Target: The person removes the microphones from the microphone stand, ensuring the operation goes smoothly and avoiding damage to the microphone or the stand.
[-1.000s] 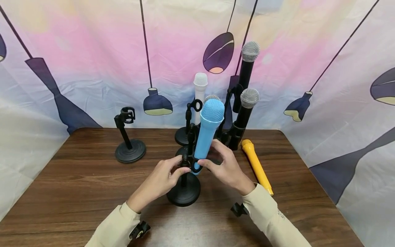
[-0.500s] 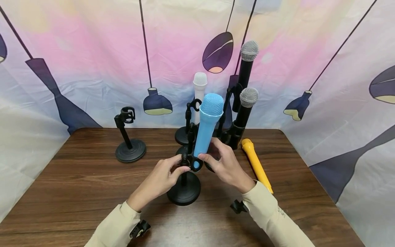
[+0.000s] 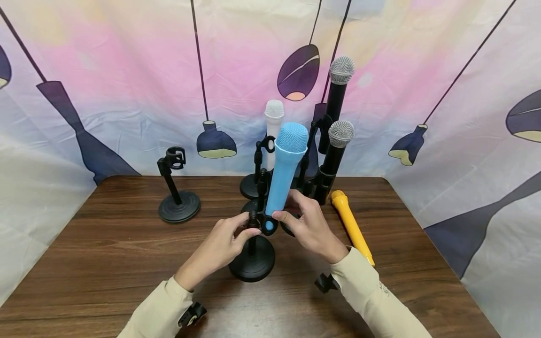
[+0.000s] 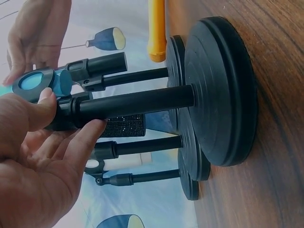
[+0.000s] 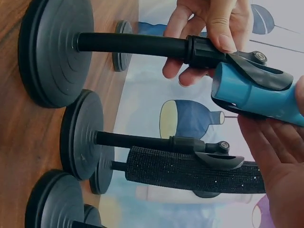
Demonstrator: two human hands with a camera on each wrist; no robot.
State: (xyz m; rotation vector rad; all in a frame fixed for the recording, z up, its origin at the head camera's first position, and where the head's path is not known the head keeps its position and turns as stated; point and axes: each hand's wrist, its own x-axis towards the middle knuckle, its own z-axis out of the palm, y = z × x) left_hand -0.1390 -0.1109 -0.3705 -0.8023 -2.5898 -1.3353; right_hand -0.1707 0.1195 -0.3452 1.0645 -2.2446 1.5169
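My left hand (image 3: 220,244) pinches the collar near the top of a black desktop microphone stand (image 3: 252,265), thumb on one side and fingers on the other. Its round base rests on the table. With thumb and fingers, my right hand (image 3: 310,230) holds the lower body of a light blue microphone (image 3: 281,183), grille up and leaning slightly right. In the right wrist view, the microphone's bottom end sits inside the stand's clip (image 5: 266,76) and pokes a little out of it. The palm side of the right hand is partly hidden behind the microphone.
Behind the hands, a white microphone (image 3: 274,112), a sparkly black microphone (image 5: 190,171) and two silver-headed black microphones (image 3: 331,162) stand in holders. A yellow microphone (image 3: 352,230) lies to the right. A bare stand (image 3: 179,206) is at back left.
The blue microphone has slid upward in the clip, so less of its bottom end sticks out below. My right hand has shifted slightly with it; the left hand stays on the stand.
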